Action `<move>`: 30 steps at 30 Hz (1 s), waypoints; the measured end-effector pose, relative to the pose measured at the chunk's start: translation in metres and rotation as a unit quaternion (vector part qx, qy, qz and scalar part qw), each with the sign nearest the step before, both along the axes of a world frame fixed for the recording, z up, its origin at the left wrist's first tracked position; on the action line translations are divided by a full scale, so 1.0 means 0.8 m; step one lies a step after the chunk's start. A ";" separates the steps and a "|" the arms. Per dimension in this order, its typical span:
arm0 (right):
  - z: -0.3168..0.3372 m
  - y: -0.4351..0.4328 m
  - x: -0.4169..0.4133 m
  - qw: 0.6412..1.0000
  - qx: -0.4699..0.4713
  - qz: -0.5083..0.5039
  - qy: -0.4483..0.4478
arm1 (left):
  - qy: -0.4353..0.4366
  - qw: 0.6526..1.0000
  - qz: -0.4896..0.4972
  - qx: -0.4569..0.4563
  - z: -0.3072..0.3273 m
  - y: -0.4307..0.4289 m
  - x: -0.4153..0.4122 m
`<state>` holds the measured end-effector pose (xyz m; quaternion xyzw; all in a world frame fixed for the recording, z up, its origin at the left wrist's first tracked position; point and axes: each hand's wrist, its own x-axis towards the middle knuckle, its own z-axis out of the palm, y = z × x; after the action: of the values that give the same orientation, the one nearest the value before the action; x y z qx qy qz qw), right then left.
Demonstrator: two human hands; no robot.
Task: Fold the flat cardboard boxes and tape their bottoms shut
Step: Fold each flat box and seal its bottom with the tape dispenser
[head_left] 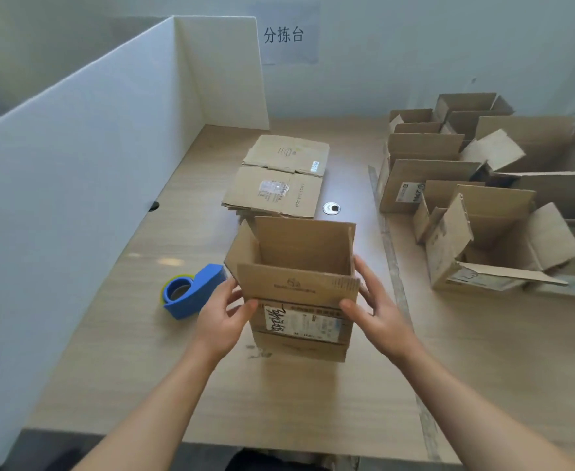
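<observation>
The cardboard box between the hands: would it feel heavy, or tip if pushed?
Probably light: nothing shows inside the box. It stands taller than wide, flaps raised, so a high push could tip it. Its thin walls would likely flex where the left hand and right hand grip.

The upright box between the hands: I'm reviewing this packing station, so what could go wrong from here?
1. The box is gripped at its near corners by the left hand and right hand; its bottom is hidden, so untaped flaps might drop open if lifted.
2. The open boxes at right stand crowded; adding this one could tip some.
</observation>
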<state>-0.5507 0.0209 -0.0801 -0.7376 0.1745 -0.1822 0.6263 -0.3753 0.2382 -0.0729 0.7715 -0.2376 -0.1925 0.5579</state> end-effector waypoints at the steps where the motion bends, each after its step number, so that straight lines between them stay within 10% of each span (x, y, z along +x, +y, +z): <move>1: -0.003 0.004 -0.004 1.000 -0.029 0.001 0.007 | 0.013 1.000 0.008 -0.003 -0.002 0.005 -0.001; 14: -0.015 0.014 0.009 0.994 -0.109 0.006 0.017 | -0.081 0.985 -0.134 0.069 -0.004 0.017 0.014; 30: -0.006 0.006 0.043 0.992 -0.004 -0.076 0.096 | -0.050 0.990 -0.049 0.124 0.033 -0.059 0.074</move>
<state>-0.5163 0.0254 -0.0847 -0.7389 0.2888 -0.1588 0.5878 -0.3158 0.1907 -0.0468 0.8308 -0.2769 -0.2088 0.4352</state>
